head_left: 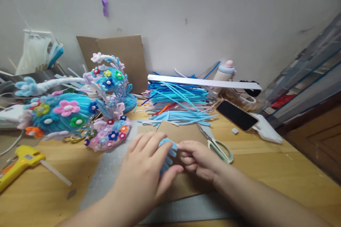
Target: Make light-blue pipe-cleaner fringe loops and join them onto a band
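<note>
Between my hands is a light-blue piece of looped pipe cleaners (167,159), partly hidden by my left hand. My left hand (146,163) curves around its left side, fingers bent over the top and thumb below. The fingertips of my right hand (195,159) are pinched on the right end of the piece, and its other fingers are curled in. Beneath both hands lies a brown cardboard sheet (183,189) on a grey mat (102,179). Scissors with pale green handles (222,150) rest just right of the cardboard.
Flowered pipe-cleaner decorations (68,113) stand at the left, near a yellow glue gun (23,163). Behind the cardboard are piled pipe cleaners (178,95) under a white strip (205,82). A phone (237,114) and a bottle (223,74) are at the right.
</note>
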The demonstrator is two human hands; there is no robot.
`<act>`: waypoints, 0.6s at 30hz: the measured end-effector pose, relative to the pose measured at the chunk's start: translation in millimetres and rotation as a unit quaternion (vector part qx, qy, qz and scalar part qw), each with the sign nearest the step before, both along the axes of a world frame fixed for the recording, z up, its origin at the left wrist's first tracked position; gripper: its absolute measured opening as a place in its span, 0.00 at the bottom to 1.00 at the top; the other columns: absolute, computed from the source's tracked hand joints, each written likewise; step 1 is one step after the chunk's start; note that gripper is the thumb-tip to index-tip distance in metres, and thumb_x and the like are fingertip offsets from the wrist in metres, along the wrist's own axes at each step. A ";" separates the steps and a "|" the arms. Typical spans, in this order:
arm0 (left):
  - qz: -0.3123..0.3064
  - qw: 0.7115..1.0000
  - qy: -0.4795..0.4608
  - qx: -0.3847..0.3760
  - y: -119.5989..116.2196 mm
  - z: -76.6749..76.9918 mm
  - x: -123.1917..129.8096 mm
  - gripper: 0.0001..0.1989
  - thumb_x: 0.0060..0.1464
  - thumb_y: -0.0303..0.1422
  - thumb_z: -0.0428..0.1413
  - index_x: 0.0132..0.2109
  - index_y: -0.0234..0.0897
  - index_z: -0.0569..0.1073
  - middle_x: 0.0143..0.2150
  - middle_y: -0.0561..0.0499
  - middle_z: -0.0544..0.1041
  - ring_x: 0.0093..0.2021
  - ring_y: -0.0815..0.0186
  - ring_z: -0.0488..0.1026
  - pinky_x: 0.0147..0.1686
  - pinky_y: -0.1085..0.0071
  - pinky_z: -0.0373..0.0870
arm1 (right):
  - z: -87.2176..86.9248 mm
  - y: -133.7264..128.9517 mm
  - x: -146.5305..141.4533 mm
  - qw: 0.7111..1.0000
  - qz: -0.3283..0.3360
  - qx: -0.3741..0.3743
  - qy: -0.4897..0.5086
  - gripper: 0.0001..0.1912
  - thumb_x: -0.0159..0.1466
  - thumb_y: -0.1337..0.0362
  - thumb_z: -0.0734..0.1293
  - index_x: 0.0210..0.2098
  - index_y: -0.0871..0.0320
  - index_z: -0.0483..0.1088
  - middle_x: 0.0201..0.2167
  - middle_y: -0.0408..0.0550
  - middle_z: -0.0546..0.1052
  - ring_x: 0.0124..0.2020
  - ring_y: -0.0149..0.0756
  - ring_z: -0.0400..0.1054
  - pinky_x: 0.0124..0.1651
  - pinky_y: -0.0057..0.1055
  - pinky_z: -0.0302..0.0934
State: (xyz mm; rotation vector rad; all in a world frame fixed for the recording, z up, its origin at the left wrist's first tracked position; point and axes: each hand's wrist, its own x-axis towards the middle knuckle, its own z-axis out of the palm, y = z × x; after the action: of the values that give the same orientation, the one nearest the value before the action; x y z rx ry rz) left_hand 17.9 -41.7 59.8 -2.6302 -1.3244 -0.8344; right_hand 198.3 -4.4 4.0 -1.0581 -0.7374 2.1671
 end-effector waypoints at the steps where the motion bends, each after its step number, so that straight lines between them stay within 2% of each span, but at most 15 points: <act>1: 0.000 1.000 0.022 0.004 -2.0 -0.1 5.1 0.18 0.50 0.42 0.54 0.47 0.40 0.70 0.49 0.47 0.72 0.48 0.56 0.66 0.48 0.59 0.58 | 0.1 -4.0 -2.2 1.000 -0.004 -0.017 0.004 0.16 0.54 0.63 0.66 0.21 0.57 0.52 0.12 0.29 0.48 0.13 0.18 0.33 0.15 0.18 0.28; 2: -0.005 0.999 0.049 0.007 -2.6 -2.5 9.7 0.19 0.50 0.41 0.54 0.48 0.38 0.70 0.49 0.47 0.73 0.47 0.56 0.67 0.49 0.59 0.58 | 0.8 -8.3 -4.3 0.999 -0.014 -0.035 0.007 0.15 0.55 0.64 0.65 0.21 0.57 0.52 0.12 0.30 0.47 0.13 0.18 0.33 0.15 0.18 0.28; 3: -0.008 0.997 0.077 0.014 -2.2 -6.7 13.5 0.18 0.51 0.36 0.54 0.49 0.36 0.69 0.49 0.47 0.73 0.47 0.58 0.67 0.50 0.60 0.58 | 2.4 -12.7 -6.2 0.998 -0.027 -0.055 0.010 0.14 0.56 0.65 0.63 0.21 0.57 0.51 0.12 0.30 0.48 0.12 0.18 0.34 0.14 0.17 0.28; 5: -0.018 0.992 0.114 0.048 0.1 -17.7 18.3 0.14 0.52 0.29 0.51 0.46 0.34 0.71 0.45 0.47 0.75 0.45 0.60 0.69 0.50 0.62 0.57 | 7.5 -21.2 -9.1 0.993 -0.050 -0.103 0.026 0.14 0.57 0.67 0.60 0.20 0.58 0.51 0.12 0.31 0.49 0.11 0.18 0.36 0.14 0.16 0.29; 8: -0.038 0.989 0.106 0.098 1.2 -31.3 19.6 0.12 0.55 0.27 0.47 0.44 0.34 0.73 0.43 0.47 0.76 0.45 0.60 0.70 0.53 0.62 0.55 | 17.2 -30.7 -10.2 0.982 -0.071 -0.163 0.068 0.13 0.60 0.67 0.58 0.20 0.59 0.53 0.12 0.33 0.52 0.10 0.17 0.40 0.13 0.16 0.33; 10: -0.047 0.987 0.086 0.130 -1.8 -32.8 18.4 0.14 0.56 0.27 0.45 0.46 0.35 0.72 0.46 0.47 0.75 0.48 0.60 0.69 0.55 0.62 0.53 | 22.0 -34.4 -9.3 0.976 -0.085 -0.178 0.087 0.12 0.60 0.67 0.58 0.21 0.60 0.55 0.13 0.34 0.55 0.10 0.17 0.42 0.12 0.16 0.36; 13: -0.040 0.994 0.023 0.100 -8.6 -20.2 13.1 0.16 0.55 0.30 0.48 0.50 0.38 0.70 0.51 0.48 0.73 0.52 0.60 0.66 0.58 0.60 0.49 | 25.1 -37.7 -7.1 0.975 -0.116 -0.167 0.085 0.09 0.60 0.66 0.59 0.23 0.61 0.59 0.14 0.35 0.58 0.10 0.17 0.44 0.13 0.16 0.39; 15: -0.048 0.999 -0.025 -0.007 -11.1 -5.2 5.8 0.18 0.54 0.36 0.49 0.52 0.39 0.68 0.53 0.47 0.71 0.53 0.58 0.66 0.58 0.57 0.52 | 25.7 -39.5 -6.1 0.977 -0.134 -0.147 0.070 0.08 0.59 0.66 0.60 0.24 0.61 0.60 0.14 0.35 0.59 0.10 0.17 0.45 0.13 0.16 0.39; 18: -0.050 0.995 -0.060 -0.063 -8.7 14.7 -6.8 0.19 0.57 0.33 0.45 0.55 0.43 0.64 0.56 0.48 0.68 0.55 0.59 0.64 0.56 0.56 0.56 | 26.6 -43.0 -6.7 0.985 -0.146 -0.088 0.041 0.08 0.57 0.66 0.63 0.24 0.60 0.60 0.15 0.35 0.60 0.11 0.17 0.47 0.13 0.17 0.40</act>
State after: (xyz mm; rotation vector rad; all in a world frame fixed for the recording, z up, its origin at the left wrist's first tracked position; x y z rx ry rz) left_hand 11.1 -50.4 74.6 -2.8053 -1.3234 -0.9670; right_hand 191.6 -47.4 30.6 -1.0819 -0.3338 2.0332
